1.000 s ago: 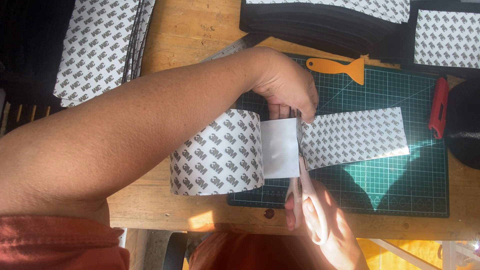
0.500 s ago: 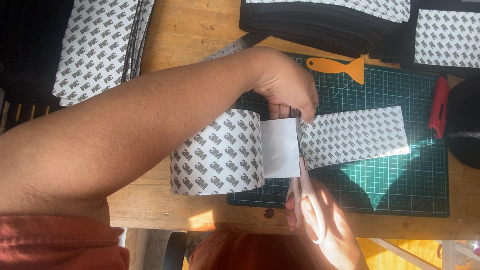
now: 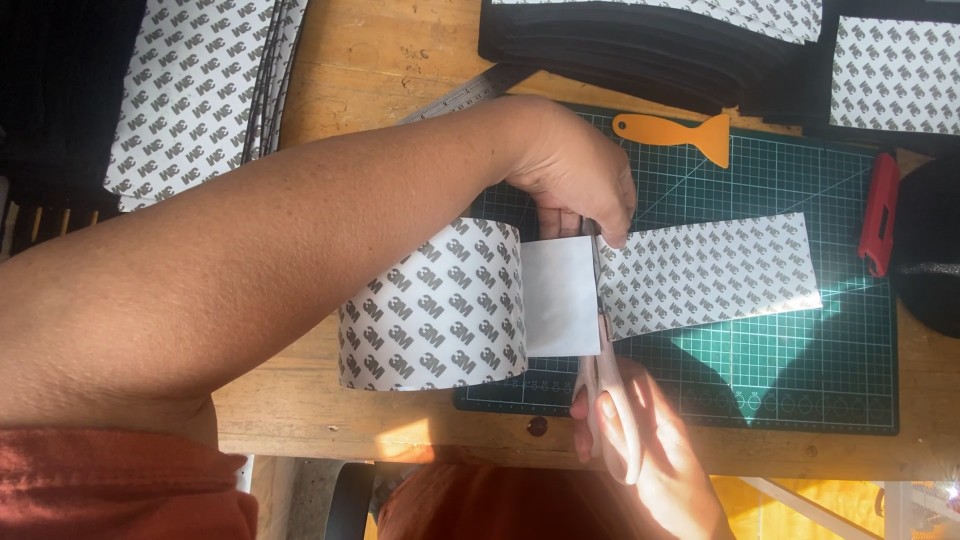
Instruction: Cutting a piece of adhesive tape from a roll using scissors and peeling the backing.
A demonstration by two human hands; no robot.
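Wooden surface carries a green cutting mat; above it my left hand pinches the patterned sheet while my right hand grips scissors cutting it.

Past my fingertips lies an orange scraper on the green cutting mat; a red utility knife sits farther right, a metal ruler beyond my wrist.
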